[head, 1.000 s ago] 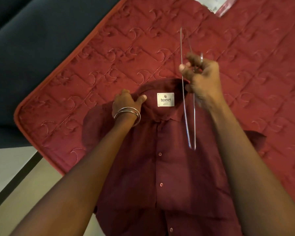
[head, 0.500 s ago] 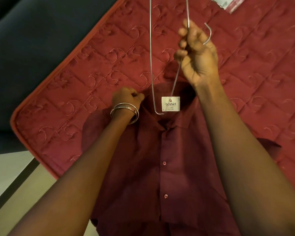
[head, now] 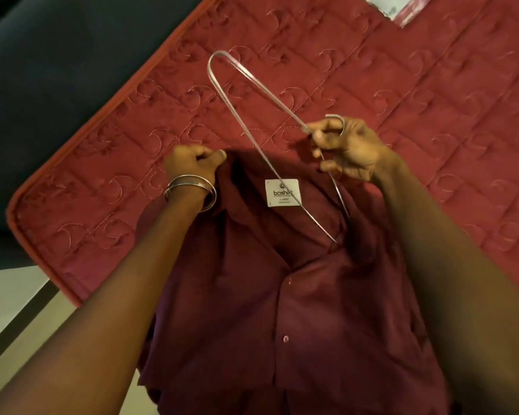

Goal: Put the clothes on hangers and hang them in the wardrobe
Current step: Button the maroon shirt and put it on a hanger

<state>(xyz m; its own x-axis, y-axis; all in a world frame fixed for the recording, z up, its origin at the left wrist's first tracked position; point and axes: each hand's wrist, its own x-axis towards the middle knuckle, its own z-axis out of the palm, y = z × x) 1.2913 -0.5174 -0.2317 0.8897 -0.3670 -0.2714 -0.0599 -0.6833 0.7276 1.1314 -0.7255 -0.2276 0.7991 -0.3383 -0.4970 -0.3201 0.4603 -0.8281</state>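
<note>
A maroon buttoned shirt (head: 282,310) lies face up on a red quilted mattress (head: 432,115), its white neck label (head: 282,193) showing. My left hand (head: 192,163), with bangles at the wrist, pinches the left side of the collar and lifts it. My right hand (head: 345,148) grips a thin metal wire hanger (head: 237,115) at the base of its hook. One end of the hanger reaches into the open neck, down toward the shirt's right shoulder. The other end sticks up and away over the mattress.
The mattress corner ends at the left over a dark floor (head: 57,70). Pale floor with a dark strip (head: 12,324) lies at the lower left. A light object (head: 393,7) sits at the mattress's far edge, cut off by the frame.
My right hand came down from above the collar and swung the hanger over, so its lower end now pokes into the neck opening. My left hand kept hold of the collar.
</note>
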